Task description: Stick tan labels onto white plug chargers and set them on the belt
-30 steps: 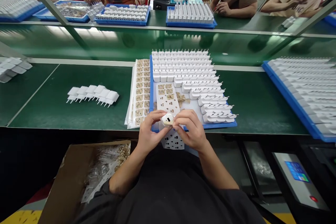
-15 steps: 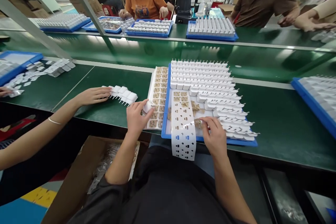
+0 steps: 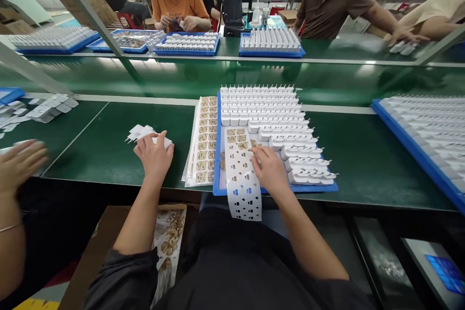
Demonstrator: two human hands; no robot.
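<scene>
My left hand (image 3: 154,155) rests on a short row of white charger plugs (image 3: 140,131) lying on the green table left of the blue tray (image 3: 217,164); whether it grips one I cannot tell. My right hand (image 3: 271,168) lies palm down inside the tray, fingers on the tray floor beside a white label sheet (image 3: 240,179) that hangs over the front edge. Rows of white plugs (image 3: 265,106) fill the back and right of the tray. A stack of label sheets with tan stickers (image 3: 203,140) sits between my hands.
A co-worker's hand (image 3: 18,164) hovers at the left edge. More loose plugs (image 3: 47,109) lie at far left, another blue tray of plugs (image 3: 428,131) at right. Beyond a raised green shelf (image 3: 232,75), people sit at trays. A cardboard box (image 3: 109,247) stands below.
My left hand carried a plug from my lap leftward to the row on the table. My right hand dropped into the tray. The co-worker's hand withdrew from that row to the left.
</scene>
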